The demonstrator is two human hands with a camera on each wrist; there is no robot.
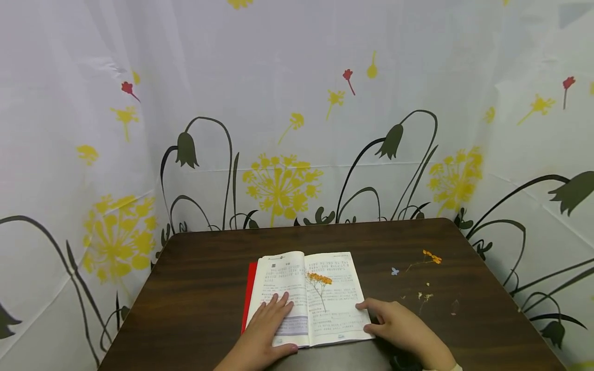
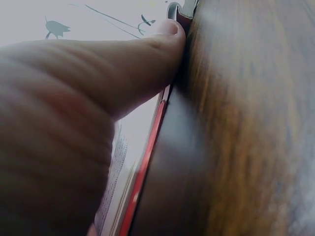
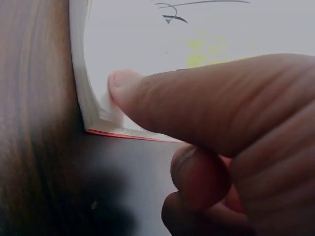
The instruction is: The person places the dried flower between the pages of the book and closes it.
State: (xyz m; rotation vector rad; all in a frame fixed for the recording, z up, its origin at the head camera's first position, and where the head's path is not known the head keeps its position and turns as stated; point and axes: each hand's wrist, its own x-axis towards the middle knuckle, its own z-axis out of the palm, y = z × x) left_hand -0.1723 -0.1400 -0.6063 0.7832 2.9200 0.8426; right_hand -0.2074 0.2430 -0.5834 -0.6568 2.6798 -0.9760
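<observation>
- A person's left hand [image 1: 264, 330] lies flat across the left page of an open book [image 1: 341, 324], fingers straight and slightly parted, grasping nothing, thumb at the lower edge near the spine.
- At the opposite corner, the right hand [image 1: 401, 327] sets its thumb on the page and an extended index finger at the outer edge, other fingers curled beneath; whether it pinches any paper cannot be told.
- The step in hand appears to be steadying the spread pages; a next move here would call for a light grip at the right edge, with the bloom kept flat.
- Between the hands, a sprig of orange blossom [image 1: 320, 279] rests on the right page near the gutter, its clustered head above thin, branching stems.
- Smooth printed paper bows toward the spine, a red cover [image 1: 248, 288] showing at left.
- To the right, pale plant bits [image 1: 427, 297], a small blue flower [image 1: 395, 271] and another orange sprig [image 1: 432, 257] dot the dark wood-grain table [image 1: 204, 288].
- Behind hangs a creased white curtain [image 1: 278, 77] printed with drooping bellflowers and yellow seed heads.
</observation>
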